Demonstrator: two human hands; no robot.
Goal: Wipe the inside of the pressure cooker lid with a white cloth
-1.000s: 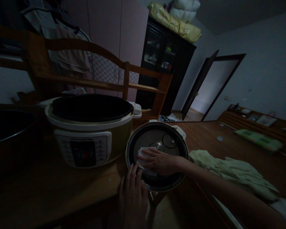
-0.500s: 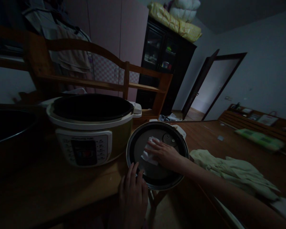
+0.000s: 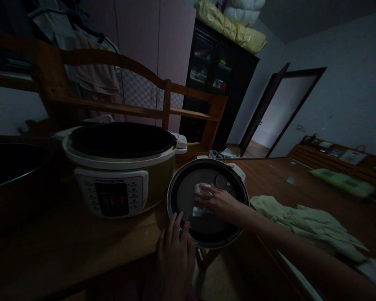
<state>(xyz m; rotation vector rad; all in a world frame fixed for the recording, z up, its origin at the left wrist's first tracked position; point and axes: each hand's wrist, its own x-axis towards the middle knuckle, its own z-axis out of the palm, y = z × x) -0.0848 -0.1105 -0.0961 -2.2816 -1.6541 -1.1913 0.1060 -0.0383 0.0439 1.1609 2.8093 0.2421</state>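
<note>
A round cooker lid (image 3: 191,175) lies with its dark inner face up at the table's front right edge. My right hand (image 3: 217,202) presses a crumpled white cloth (image 3: 198,211), possibly tissue, against that face, fingers bent over it. On the lid's near left rim rest the fingers of my left hand (image 3: 177,251), slightly apart, holding the edge; its thumb is hidden. Left of the lid stands an electric pressure cooker (image 3: 158,175), white and olive green, with a front control panel and its dark top uncovered.
A dark pot (image 3: 12,179) stands at the far left of the wooden table (image 3: 125,246). Behind is a wooden rail (image 3: 119,62). Pale green fabric (image 3: 301,221) lies to the right on a broad brown surface (image 3: 269,175). A doorway (image 3: 278,108) opens at the back.
My right hand and the white cloth have shifted slightly right across the lid, and the cloth looks more bunched under the fingers. My left hand stays at the rim.
</note>
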